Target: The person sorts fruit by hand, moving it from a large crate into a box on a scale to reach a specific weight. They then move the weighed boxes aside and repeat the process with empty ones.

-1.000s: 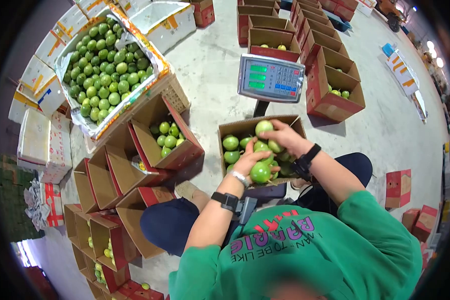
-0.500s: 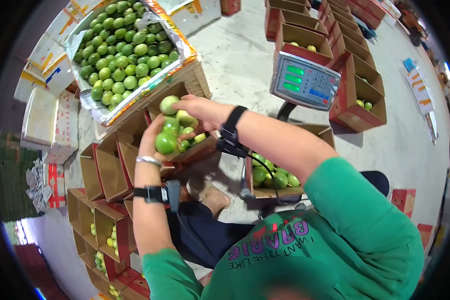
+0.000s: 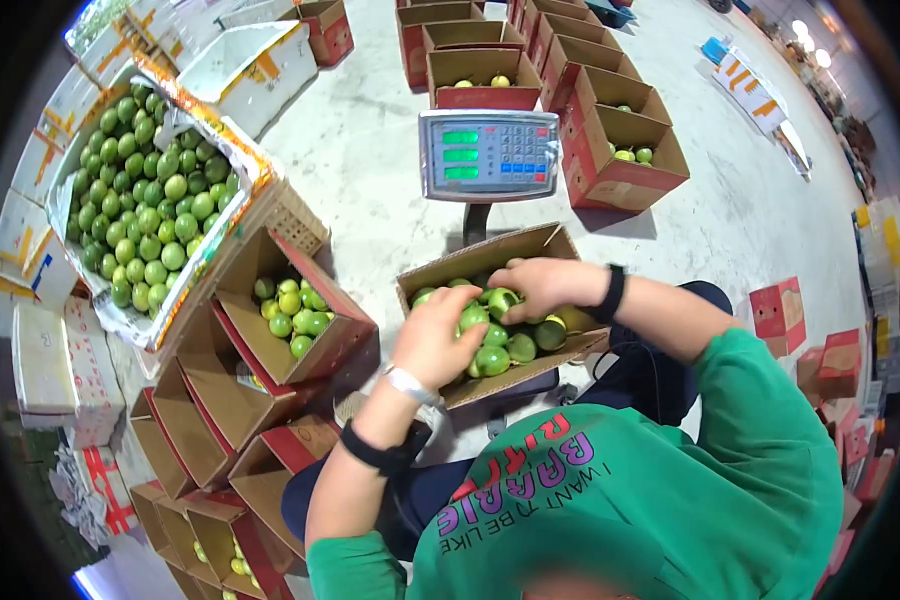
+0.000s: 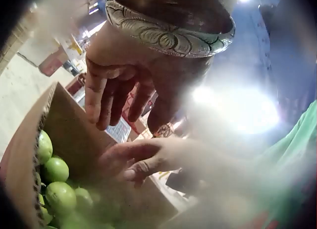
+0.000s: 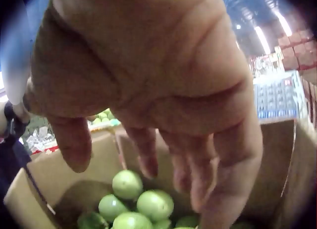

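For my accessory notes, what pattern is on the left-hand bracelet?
The bracelet is silvery with petal-like curved lines; clearest in left wrist view.

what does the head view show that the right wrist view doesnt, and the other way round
Only the head view shows the green shirt with its lettering, and the lit green readouts of the scale.

Only the right wrist view shows the palm side of the right hand, with its fingers pointing down over the box.

Both share the right hand, the scale's keypad, and the cardboard box with green fruit in it.
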The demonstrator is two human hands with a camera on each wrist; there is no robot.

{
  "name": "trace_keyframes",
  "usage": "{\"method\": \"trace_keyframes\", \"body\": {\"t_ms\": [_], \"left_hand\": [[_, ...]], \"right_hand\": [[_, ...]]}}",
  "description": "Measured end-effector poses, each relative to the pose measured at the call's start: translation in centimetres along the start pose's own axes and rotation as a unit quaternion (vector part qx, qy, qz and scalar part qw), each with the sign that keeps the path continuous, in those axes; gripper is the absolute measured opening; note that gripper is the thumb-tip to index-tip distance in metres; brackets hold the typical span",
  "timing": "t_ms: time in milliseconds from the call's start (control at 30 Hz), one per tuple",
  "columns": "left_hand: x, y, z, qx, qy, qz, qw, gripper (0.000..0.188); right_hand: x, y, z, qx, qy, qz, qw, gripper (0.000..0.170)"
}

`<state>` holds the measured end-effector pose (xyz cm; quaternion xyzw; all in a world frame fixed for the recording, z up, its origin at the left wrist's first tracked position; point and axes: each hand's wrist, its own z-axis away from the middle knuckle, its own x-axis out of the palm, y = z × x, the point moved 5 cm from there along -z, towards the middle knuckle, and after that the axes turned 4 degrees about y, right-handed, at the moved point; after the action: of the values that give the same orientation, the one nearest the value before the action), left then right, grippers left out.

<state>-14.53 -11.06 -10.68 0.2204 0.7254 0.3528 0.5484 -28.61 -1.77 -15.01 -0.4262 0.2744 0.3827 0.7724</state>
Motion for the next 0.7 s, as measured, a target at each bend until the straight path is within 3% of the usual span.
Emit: {"method": "trace_keyframes", "body": {"t_ms": [67,100,167,200,267,367,467,533,600,700], "left_hand": [[3.3,-0.1,-2.0,-0.091,-0.147,-0.127,0.977,0.056],[4.3,0.0,-2.9,-0.091,-0.148,-0.133,0.976,0.056],[6.7,-2.3,-3.6,-0.155,-0.296,-0.389,0.858,0.063],[7.6,-3.5,-3.4,-0.158,-0.295,-0.395,0.855,0.063],[8.9,-5.6,-3.1,-0.14,-0.21,-0.405,0.879,0.061],[10.0,-5.9,-1.8,-0.13,-0.231,-0.446,0.855,0.047],[10.2,-6.2,-2.7,-0.11,-0.224,-0.51,0.823,0.037],[10.9,-6.7,-2.4,-0.17,-0.312,-0.48,0.802,0.036],[11.3,-6.4,-2.3,-0.17,-0.322,-0.484,0.796,0.036],[10.0,-5.3,-2.8,-0.156,-0.359,-0.47,0.791,0.038]], "right_hand": [[2.2,1.0,-2.4,0.052,-0.046,0.048,0.996,0.081],[3.4,1.5,-3.5,0.076,-0.067,0.059,0.993,0.084],[5.3,2.0,-4.0,0.113,-0.079,0.084,0.987,0.086],[6.3,1.7,-3.6,0.127,-0.07,0.099,0.984,0.085],[6.0,0.7,-2.1,0.185,-0.064,0.085,0.977,0.073],[6.2,0.8,-1.2,0.15,-0.061,0.086,0.983,0.071],[6.8,0.9,-2.0,0.089,-0.035,0.109,0.989,0.084],[6.2,0.4,-1.8,0.035,-0.077,0.122,0.989,0.088],[6.7,0.6,-1.5,0.015,-0.134,0.136,0.981,0.086],[5.9,-1.0,1.2,0.015,-0.148,0.262,0.954,0.068]]}}
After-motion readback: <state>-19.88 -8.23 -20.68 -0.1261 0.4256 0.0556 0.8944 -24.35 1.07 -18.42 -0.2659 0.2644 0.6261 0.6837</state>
